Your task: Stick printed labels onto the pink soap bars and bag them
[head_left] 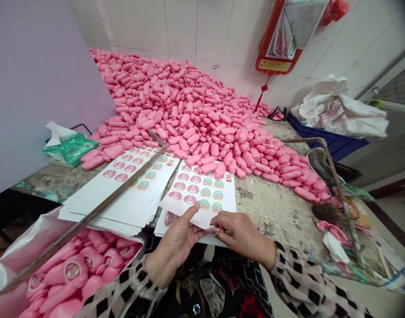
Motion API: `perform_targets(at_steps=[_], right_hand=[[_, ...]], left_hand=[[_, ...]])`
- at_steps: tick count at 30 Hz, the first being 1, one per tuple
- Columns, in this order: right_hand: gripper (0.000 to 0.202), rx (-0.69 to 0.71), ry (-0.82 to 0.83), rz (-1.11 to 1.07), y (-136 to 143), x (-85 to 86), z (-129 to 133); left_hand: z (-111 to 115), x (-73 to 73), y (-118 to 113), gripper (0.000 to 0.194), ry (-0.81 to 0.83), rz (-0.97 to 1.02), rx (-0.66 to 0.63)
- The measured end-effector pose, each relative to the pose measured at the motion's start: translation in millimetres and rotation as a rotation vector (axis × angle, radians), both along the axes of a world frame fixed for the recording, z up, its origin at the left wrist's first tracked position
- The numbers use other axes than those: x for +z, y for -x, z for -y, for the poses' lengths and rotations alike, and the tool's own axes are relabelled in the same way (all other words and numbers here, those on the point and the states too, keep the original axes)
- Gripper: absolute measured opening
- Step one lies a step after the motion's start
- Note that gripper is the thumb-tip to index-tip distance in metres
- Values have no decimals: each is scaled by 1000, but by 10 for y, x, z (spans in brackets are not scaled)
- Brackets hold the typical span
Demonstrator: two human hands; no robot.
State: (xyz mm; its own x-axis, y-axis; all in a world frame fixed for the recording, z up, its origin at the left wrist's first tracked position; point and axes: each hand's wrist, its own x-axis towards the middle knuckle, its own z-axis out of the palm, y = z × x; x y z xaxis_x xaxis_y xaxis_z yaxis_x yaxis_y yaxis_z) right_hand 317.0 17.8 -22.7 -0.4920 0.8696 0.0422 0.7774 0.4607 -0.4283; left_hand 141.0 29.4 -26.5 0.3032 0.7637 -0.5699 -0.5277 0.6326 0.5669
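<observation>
At the front edge of the table, a sticker sheet (pixel 205 194) with pink and green oval labels lies in front of my hands. My left hand (pixel 180 236) is palm up at the sheet's lower edge, thumb raised and fingers apart, with nothing visible in the palm. Just right of it, my right hand (pixel 237 232) has its fingers curled together around something small and colourful, too small to name. The two hands nearly meet at the fingertips. A large pile of pink bottles (pixel 189 110) rises behind the sheet, some resting on its far edge.
Stacked sticker sheets (pixel 103 201) lie to the left under a metal bar (pixel 123 185). Below them, a white sack (pixel 10 265) holds labelled pink bottles. A green packet (pixel 70 148) sits at the left, a blue crate (pixel 334 143) at the back right, and scraps with a bent metal frame at the right.
</observation>
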Motion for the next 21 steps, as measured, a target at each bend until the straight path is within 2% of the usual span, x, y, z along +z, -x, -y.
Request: perform_targets(at_steps=[3, 6, 10, 13, 17, 21], right_hand=[[23, -30, -15, -52, -7, 11, -294], [35, -63, -128, 95, 91, 13, -712], [46, 13, -170, 353, 391, -31, -1241], [46, 58, -172, 418, 602, -87, -1534], [44, 33, -193, 432, 672, -165, -1762], [47, -14, -202, 452, 574, -243, -1813]], left_hand=[[-27, -41, -51, 39, 52, -41, 158], [-5, -60, -45, 42, 96, -70, 248], [27, -38, -4, 49, 74, -106, 317], [35, -21, 43, 52, 66, -124, 316], [57, 5, 196, 49, 73, -139, 278], [133, 56, 544, 46, 84, -203, 252]])
